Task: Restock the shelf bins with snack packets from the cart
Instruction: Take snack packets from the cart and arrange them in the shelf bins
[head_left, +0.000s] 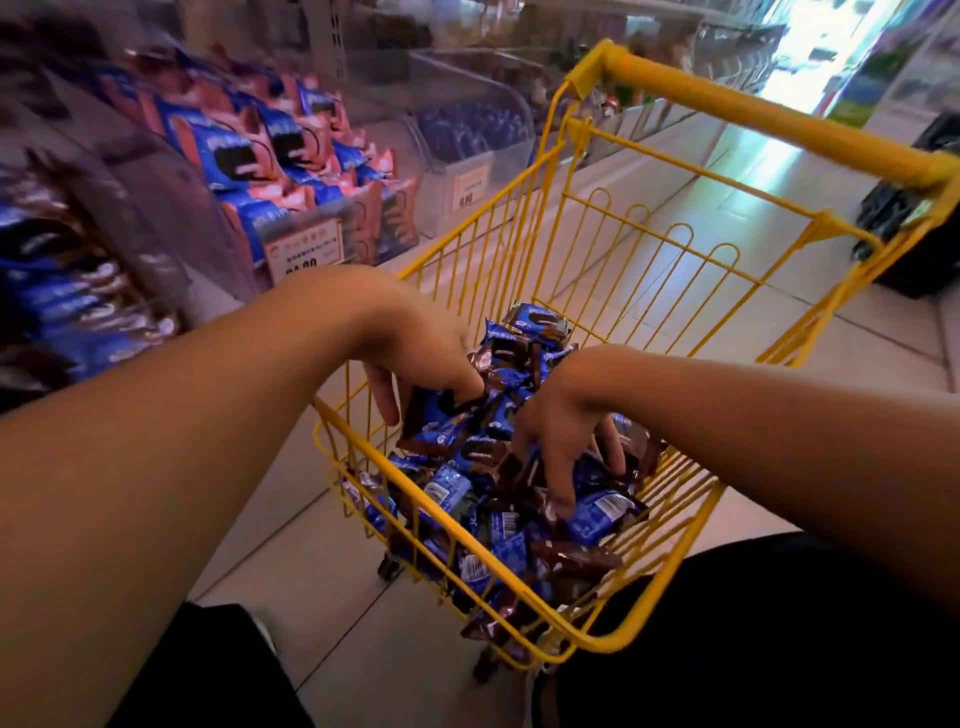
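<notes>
A small yellow wire cart (670, 260) stands in front of me, its basket filled with several blue and brown snack packets (452, 483). Both my hands are down inside the basket. My left hand (415, 358) curls its fingers and thumb round a packet (431, 421) near the left side of the pile. My right hand (561, 431) digs its spread fingers into the packets in the middle of the pile; what it holds is hidden. Clear shelf bins on the left hold blue and pink packets (270, 150) and blue and brown packets (62, 291).
More clear bins (467, 124) run along the shelf further back, with price tags (306, 254) on their fronts. The cart's yellow handle (753, 109) is at the far end. A dark object (914, 208) sits on the tiled floor at right. My dark-clothed legs frame the cart.
</notes>
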